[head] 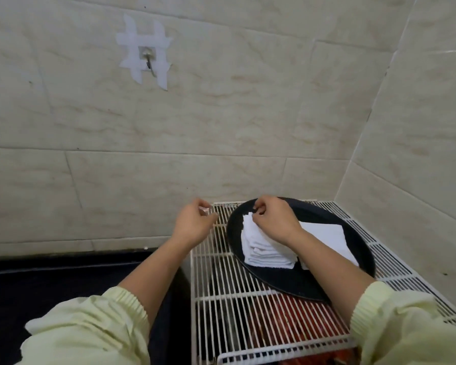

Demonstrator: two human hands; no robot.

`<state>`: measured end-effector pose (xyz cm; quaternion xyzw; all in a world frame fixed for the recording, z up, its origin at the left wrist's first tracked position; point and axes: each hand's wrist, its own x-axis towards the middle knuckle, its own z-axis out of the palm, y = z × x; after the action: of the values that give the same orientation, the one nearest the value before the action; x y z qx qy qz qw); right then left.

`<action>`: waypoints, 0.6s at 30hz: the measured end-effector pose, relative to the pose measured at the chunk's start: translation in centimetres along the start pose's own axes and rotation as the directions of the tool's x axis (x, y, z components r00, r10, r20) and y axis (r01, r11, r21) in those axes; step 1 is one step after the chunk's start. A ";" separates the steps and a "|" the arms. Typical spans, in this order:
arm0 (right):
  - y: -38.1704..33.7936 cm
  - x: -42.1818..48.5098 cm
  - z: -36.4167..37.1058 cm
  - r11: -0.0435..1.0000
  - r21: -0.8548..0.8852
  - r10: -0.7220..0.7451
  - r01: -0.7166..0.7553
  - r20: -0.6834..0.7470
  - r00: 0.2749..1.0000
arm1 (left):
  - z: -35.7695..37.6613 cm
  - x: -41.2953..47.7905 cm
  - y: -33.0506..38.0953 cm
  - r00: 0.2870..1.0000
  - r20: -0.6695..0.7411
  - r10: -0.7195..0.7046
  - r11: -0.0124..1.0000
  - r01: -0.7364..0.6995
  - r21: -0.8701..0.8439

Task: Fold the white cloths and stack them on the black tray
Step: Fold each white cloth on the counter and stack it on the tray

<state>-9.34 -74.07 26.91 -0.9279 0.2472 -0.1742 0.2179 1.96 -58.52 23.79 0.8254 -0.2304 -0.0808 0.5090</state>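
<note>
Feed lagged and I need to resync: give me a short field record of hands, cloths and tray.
left hand: fingers curled, over the rack's far left edge; hold unclear
right hand: pinches the stack's top far corner
stack: folded cloths, on the tray
flat cloth: on tray, right of stack
tray: black, on rack

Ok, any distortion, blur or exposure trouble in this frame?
Head view: wide-angle distortion bows the tile joints; light soft and even, no harsh glare; the cloth stack is bright, upper folds hard to separate; the counter is crushed to near black.
</note>
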 end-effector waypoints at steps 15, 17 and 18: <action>-24.8 -8.8 20.5 0.866 -0.075 -0.434 0.494 0.380 0.817 | -24.6 -14.6 -18.3 0.919 -0.360 -0.160 0.829 0.324 0.457; -29.5 -11.1 23.5 0.843 -0.075 -0.462 0.533 0.407 0.788 | -29.5 -17.4 -20.6 0.901 -0.393 -0.186 0.790 0.375 0.486; -31.6 -12.1 24.8 0.832 -0.074 -0.476 0.549 0.413 0.776 | -31.6 -18.6 -21.6 0.893 -0.408 -0.192 0.775 0.393 0.496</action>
<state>3.53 -34.93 18.89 -0.9919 -0.0473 -0.0207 0.1157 3.66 -16.44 17.79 0.9657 -0.0210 0.0530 0.2534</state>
